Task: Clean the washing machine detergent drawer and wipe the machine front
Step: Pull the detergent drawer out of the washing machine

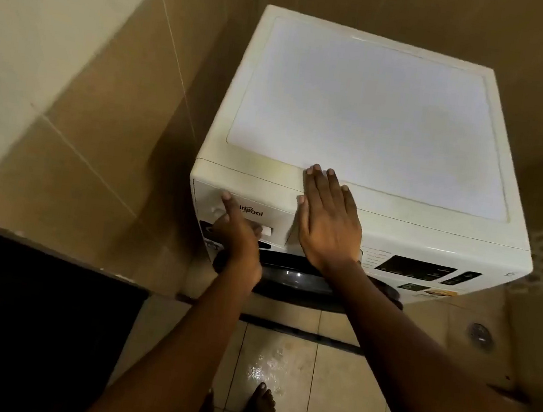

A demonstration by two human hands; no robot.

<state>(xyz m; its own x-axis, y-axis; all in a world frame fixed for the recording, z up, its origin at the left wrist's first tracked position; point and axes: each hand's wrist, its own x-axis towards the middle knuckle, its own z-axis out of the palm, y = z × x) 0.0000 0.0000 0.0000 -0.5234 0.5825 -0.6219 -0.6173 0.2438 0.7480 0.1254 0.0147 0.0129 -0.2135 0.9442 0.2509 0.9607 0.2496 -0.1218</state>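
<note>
detergent drawer [277, 206] held by the left grip [237, 232]

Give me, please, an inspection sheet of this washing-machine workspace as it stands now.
Surface: washing machine top, white, only a hand on it.
Job's things: detergent drawer looks closed, upper left of front; no cloth seen.
Clutter: nothing seen.
Hands: left hand grips the drawer at its handle recess; right hand rests flat on the top's front edge.
Cables: nothing seen.
Surroundings: tiled walls; wet patch on floor tiles; floor drain at right.
</note>
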